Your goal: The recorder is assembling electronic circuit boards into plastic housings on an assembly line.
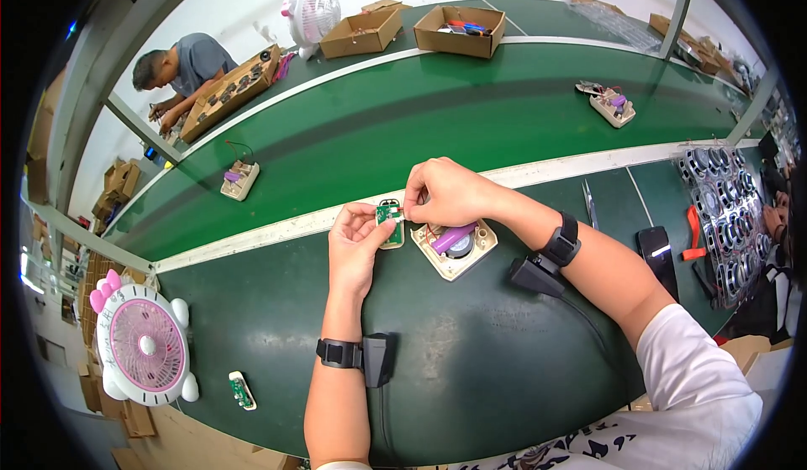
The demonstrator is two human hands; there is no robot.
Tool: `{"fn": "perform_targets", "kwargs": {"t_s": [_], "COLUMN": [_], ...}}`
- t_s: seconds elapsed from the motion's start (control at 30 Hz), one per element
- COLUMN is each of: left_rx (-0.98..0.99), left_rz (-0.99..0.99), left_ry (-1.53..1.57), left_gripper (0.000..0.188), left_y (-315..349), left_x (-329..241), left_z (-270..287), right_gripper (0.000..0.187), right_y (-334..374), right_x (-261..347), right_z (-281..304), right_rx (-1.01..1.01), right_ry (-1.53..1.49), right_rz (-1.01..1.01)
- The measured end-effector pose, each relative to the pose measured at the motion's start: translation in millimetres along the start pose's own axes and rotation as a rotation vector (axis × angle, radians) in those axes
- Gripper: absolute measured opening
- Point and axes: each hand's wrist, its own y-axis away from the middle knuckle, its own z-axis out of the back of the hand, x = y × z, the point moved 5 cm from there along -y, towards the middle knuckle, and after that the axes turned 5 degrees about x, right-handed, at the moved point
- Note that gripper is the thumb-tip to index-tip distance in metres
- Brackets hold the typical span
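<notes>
In the middle, my left hand [360, 239] pinches a small green circuit board [387, 213] set in a pale casing, thumb across its front. Close against the board's right edge, my right hand [445, 192] has its fingertips pressed together. What they grip is too small to tell, though a bit of red shows beside the board. Just below my right hand lies an open cream speaker housing [477, 251], with a purple cylindrical battery [454, 238] resting over a round speaker [460, 250]. Thin wires run up from the housing toward my fingers.
Another circuit board [242, 391] lies front left, near a pink-and-white fan [146, 344]. Right of my arm are tweezers [590, 205], a phone [657, 256] and a tray of speakers [725, 218]. Two housings [240, 181] sit on the green belt [361, 117]. A co-worker [189, 71] works at far left.
</notes>
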Motion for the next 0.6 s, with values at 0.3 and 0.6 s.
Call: {"fn": "perform_targets", "kwargs": {"t_s": [0.3,0.6], "left_rx": [0.074,0.102], "left_rz": [0.002,0.001], "left_ry": [0.025,0.005], "left_gripper": [0.03,0.029], "left_y": [-1.6,-0.7], "left_x": [2.7,5.0], "left_z": [2.0,5.7], "right_gripper": [0.017,0.012], "right_y": [0.9,0.6], "right_x": [-1.2,5.7], "right_z": [0.2,-1.5], "right_rx": [0.01,-0.025], "right_ry": [-0.019,0.1], "right_rz": [-0.05,0.063]}}
